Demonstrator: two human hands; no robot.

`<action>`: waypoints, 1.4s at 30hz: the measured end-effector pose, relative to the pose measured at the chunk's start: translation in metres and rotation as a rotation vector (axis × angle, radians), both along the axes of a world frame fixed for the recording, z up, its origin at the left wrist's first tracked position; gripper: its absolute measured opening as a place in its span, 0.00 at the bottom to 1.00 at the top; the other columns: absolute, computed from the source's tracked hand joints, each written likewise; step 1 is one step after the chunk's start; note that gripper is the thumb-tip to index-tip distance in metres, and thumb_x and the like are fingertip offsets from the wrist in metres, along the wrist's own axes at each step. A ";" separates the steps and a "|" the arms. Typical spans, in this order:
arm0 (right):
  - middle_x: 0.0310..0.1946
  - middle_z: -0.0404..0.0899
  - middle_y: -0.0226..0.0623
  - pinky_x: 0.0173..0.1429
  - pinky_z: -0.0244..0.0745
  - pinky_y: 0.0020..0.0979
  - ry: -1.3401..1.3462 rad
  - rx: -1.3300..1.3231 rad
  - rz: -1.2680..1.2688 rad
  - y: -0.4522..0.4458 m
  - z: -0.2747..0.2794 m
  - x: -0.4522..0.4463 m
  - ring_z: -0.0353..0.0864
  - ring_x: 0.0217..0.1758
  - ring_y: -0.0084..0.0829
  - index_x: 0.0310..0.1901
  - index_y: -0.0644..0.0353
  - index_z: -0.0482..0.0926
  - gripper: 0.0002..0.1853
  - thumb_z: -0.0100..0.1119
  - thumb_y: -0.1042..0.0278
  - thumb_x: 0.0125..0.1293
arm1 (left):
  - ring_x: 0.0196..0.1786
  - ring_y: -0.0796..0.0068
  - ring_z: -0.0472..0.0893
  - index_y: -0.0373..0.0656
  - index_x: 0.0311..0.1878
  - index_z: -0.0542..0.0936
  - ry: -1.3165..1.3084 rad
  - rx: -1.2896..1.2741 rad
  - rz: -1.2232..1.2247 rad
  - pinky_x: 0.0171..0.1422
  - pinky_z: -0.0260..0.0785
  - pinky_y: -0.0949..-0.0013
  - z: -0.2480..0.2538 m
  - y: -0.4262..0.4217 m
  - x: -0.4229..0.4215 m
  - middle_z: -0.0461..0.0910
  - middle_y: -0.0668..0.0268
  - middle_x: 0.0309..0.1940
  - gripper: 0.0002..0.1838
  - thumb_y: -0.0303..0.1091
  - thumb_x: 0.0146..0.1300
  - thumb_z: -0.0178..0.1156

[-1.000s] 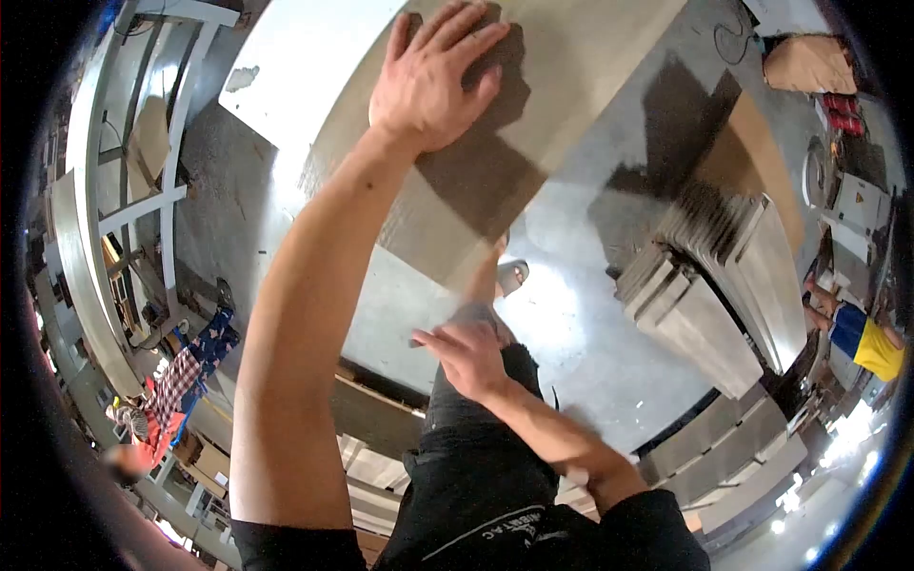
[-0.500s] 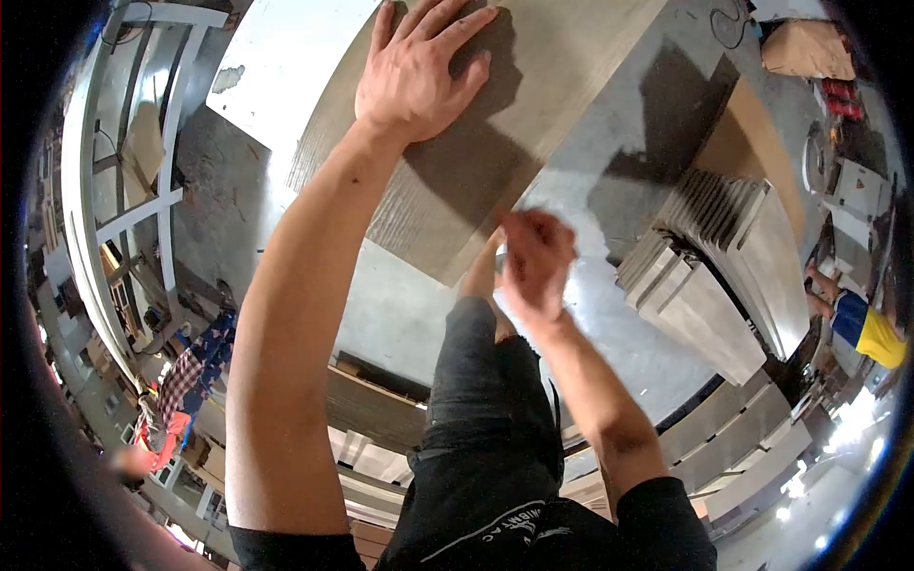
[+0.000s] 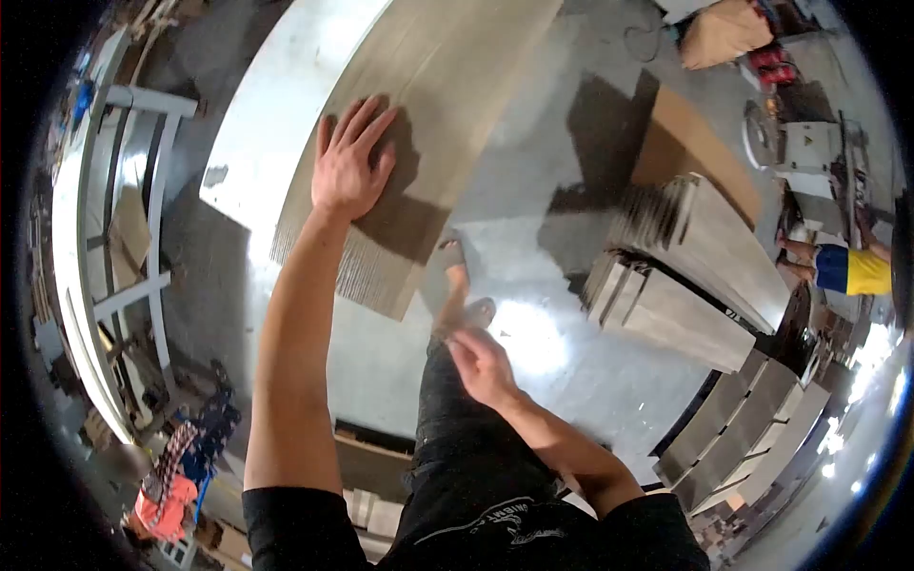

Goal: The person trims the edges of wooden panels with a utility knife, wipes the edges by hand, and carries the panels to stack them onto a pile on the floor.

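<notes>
Fingers spread, my left hand (image 3: pixel 350 171) lies flat on a long grey-brown panel (image 3: pixel 428 105), near its left edge. The panel rests over a white board or tabletop (image 3: pixel 252 143) and shows a ridged texture at its near end. My right hand (image 3: pixel 481 366) is over my leg, below the panel's near end and apart from it. Motion smears its fingertips, so I cannot tell their exact pose or whether anything is in them.
Stacked grey panels (image 3: pixel 681 309) stand on the floor at the right, beside a brown sheet (image 3: pixel 690 152). More boards (image 3: pixel 733 428) lie lower right. A metal frame (image 3: pixel 143 295) is at the left. One person (image 3: pixel 162 504) is lower left, another (image 3: pixel 847 269) far right.
The view has shifted, so the panel and my left hand appear lower and further left. My left hand stays on the panel. My right hand has moved down and left, away from the panel's near corner.
</notes>
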State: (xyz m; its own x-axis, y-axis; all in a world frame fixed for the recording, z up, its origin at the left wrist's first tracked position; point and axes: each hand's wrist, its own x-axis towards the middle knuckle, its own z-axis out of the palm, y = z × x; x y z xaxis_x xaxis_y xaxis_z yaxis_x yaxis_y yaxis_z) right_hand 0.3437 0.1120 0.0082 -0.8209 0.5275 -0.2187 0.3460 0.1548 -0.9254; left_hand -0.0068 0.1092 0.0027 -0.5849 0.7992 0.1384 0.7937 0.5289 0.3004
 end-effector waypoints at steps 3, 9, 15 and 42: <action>0.39 0.84 0.40 0.44 0.80 0.30 -0.108 -0.116 -0.210 0.043 0.012 0.019 0.83 0.37 0.29 0.52 0.63 0.82 0.14 0.61 0.60 0.75 | 0.82 0.64 0.57 0.58 0.75 0.70 -0.007 -0.021 0.028 0.87 0.41 0.47 0.005 -0.001 0.003 0.63 0.66 0.79 0.30 0.38 0.69 0.56; 0.40 0.85 0.34 0.53 0.82 0.30 0.146 -0.385 -0.562 0.107 0.037 0.076 0.86 0.44 0.27 0.50 0.65 0.81 0.07 0.62 0.74 0.73 | 0.83 0.56 0.55 0.56 0.77 0.66 0.065 -0.090 0.214 0.84 0.40 0.38 0.000 0.004 0.026 0.61 0.63 0.80 0.30 0.42 0.72 0.53; 0.41 0.85 0.34 0.54 0.82 0.33 0.399 -0.493 -0.884 0.134 0.048 0.093 0.86 0.44 0.28 0.46 0.60 0.79 0.02 0.59 0.76 0.75 | 0.84 0.44 0.45 0.49 0.79 0.62 -0.010 -0.167 -0.015 0.84 0.33 0.32 0.007 -0.002 0.137 0.53 0.58 0.82 0.43 0.46 0.61 0.63; 0.49 0.85 0.37 0.58 0.78 0.39 0.084 0.056 -0.538 0.533 0.075 -0.052 0.85 0.50 0.36 0.61 0.50 0.79 0.18 0.61 0.58 0.72 | 0.44 0.53 0.87 0.37 0.49 0.78 -0.809 -0.219 -0.032 0.52 0.75 0.54 0.056 0.226 0.127 0.87 0.53 0.38 0.24 0.53 0.72 0.58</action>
State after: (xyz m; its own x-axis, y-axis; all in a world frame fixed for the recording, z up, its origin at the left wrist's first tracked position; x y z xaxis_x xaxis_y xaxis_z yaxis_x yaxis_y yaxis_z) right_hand 0.2917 0.6450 0.0836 -0.4450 0.8870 -0.1233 0.3155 0.0264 -0.9485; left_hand 0.1197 0.3352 0.0586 -0.4136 0.7771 -0.4745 0.3932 0.6225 0.6767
